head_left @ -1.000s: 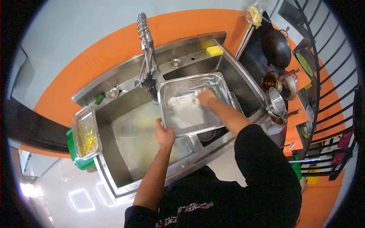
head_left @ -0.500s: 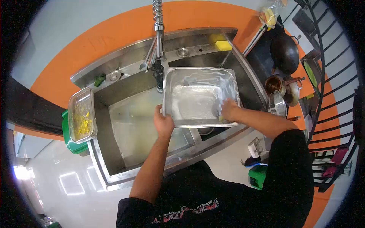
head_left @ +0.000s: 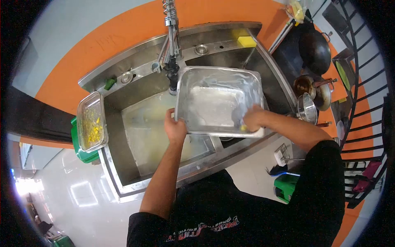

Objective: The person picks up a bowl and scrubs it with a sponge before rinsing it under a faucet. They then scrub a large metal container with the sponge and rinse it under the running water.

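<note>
A large soapy steel tray (head_left: pixel 214 84) is held over a double steel sink (head_left: pixel 140 140). My left hand (head_left: pixel 175 126) grips the tray's near left rim. My right hand (head_left: pixel 252 118) presses a yellow sponge (head_left: pixel 244 128), mostly hidden under my fingers, against the tray's near right inside corner. A tall spring faucet (head_left: pixel 172 37) rises just behind the tray's left corner.
A second steel tray (head_left: pixel 91 122) with yellow food scraps rests on the sink's left edge over a green bin (head_left: pixel 82 154). A yellow sponge (head_left: pixel 246 41) lies on the sink's back ledge. Pots, a wok (head_left: pixel 314 46) and a strainer (head_left: pixel 306 108) stand at right.
My right hand swept the sponge from the tray's far middle to its near right corner. The view shifted a little; my left hand kept its hold.
</note>
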The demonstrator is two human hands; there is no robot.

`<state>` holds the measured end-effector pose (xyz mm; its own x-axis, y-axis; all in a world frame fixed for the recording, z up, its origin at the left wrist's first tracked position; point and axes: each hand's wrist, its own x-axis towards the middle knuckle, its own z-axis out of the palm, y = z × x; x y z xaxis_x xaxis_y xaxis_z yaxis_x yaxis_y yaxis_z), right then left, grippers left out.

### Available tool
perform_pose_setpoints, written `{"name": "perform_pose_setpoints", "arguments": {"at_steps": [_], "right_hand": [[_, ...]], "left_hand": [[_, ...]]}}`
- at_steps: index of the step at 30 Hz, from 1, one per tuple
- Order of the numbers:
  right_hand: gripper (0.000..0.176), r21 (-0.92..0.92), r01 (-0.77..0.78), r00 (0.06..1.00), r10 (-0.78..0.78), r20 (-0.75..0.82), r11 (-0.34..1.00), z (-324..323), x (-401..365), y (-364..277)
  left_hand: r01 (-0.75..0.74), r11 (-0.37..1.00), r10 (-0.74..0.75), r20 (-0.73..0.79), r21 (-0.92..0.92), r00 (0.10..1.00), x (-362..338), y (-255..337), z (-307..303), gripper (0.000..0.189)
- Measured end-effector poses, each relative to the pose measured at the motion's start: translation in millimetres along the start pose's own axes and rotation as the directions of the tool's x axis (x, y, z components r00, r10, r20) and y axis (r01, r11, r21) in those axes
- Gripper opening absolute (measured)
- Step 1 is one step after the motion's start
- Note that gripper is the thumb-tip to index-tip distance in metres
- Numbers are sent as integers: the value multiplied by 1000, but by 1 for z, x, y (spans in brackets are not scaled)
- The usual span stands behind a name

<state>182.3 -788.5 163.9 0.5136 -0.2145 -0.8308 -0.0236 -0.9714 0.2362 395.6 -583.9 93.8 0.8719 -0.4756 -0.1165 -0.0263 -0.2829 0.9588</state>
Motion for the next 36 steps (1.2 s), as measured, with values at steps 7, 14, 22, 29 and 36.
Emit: {"name": "perform_pose_setpoints", "arguments": {"at_steps": [7, 14, 22, 29, 36], "right_hand": [[34, 310, -20, 758, 217, -615, 951, 19, 2, 21], [36, 429, 133, 599, 272, -753, 894, 14, -49, -52], [40, 560, 31, 323, 522, -789, 828, 3, -74, -10], [26, 422, 331, 271, 344, -899, 844, -86, -130, 24], [33, 325, 385, 170, 279, -945, 864, -121, -73, -1]], "left_hand": [[95, 987, -82, 104, -130, 991, -8, -7, 1, 41], [244, 923, -169, 255, -297, 952, -4, 55, -8, 57], [354, 894, -200, 461, -275, 865, 11, 122, -31, 44], [-611, 747, 658, 161, -262, 735, -11, 104, -55, 33], [-482, 856, 495, 32, -186, 868, -41, 96, -95, 42]]}}
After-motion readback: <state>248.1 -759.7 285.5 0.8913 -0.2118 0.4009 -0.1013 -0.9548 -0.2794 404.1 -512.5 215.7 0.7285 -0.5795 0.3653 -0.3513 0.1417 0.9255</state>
